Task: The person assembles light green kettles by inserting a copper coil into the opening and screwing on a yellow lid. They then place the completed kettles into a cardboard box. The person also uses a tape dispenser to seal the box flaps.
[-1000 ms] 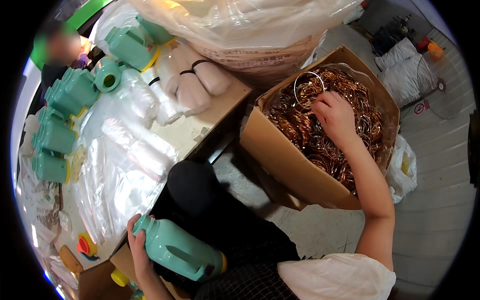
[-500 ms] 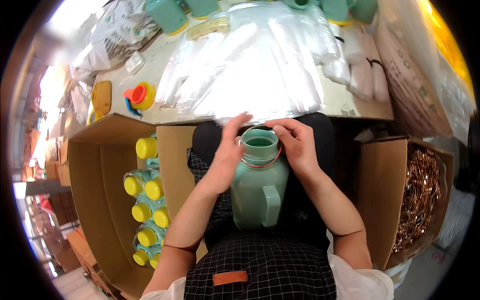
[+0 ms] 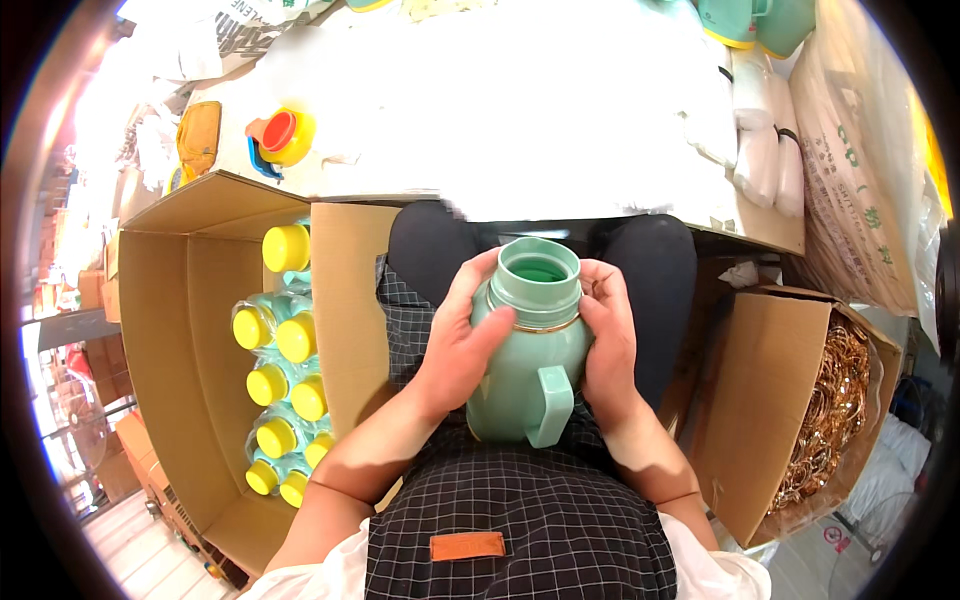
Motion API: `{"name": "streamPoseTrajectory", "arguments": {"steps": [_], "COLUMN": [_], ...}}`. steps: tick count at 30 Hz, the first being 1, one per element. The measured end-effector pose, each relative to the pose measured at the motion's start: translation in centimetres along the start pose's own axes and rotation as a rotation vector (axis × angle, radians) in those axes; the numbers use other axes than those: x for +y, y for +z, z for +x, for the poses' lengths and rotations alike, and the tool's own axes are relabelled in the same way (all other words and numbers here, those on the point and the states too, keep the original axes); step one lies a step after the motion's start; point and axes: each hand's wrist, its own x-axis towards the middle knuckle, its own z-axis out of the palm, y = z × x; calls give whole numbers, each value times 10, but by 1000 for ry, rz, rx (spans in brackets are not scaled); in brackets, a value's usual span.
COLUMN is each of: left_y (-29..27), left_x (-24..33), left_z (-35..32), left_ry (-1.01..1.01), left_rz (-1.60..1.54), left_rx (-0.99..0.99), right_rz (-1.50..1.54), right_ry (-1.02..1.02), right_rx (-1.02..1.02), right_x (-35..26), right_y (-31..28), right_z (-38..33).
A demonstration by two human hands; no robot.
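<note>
A: State the position and orientation of the green flask (image 3: 528, 350).

B: It rests upright on the person's lap, just below the table (image 3: 560, 120) edge. The long axis runs vertical; the open mouth points up toward the camera, and the handle (image 3: 550, 405) faces the person's body.

A: State the condition of each hand.

B: The left hand (image 3: 455, 345) wraps the flask's left side, fingers (image 3: 478, 285) curled against the neck. The right hand (image 3: 608, 340) grips the right side, fingers closed at the gold ring (image 3: 545, 327) seated around the neck.

A: Surroundings?

B: A box of yellow-capped flasks (image 3: 280, 370) stands to the left; a box of gold rings (image 3: 830, 410) stands to the right.
</note>
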Motion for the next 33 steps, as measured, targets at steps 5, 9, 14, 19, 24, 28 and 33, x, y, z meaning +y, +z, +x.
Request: {"name": "streamPoseTrajectory", "arguments": {"steps": [5, 9, 14, 19, 24, 28, 33], "left_y": [-13, -20, -16, -4, 13, 26, -16], "left_x": [-6, -1, 12, -41, -49, -48, -52], "left_z": [4, 17, 40, 42, 6, 7, 17], "left_ry": [-151, -324, -332, 142, -288, -361, -219], "left_rz": [-241, -276, -85, 105, -71, -698, -123], "left_rx": [-9, -140, -119, 504, -180, -102, 13], "right_rz": [-67, 280, 88, -494, -780, -1081, -1429], "right_ry": [156, 401, 116, -275, -1194, -1051, -1398], "right_rx": [-138, -369, -81, -142, 72, -328, 1046], "right_x": [-7, 0, -1, -77, -116, -146, -367], "right_y": [-11, -17, -14, -9, -35, -27, -162], "right_z": [27, 49, 48, 18, -31, -50, -6]}}
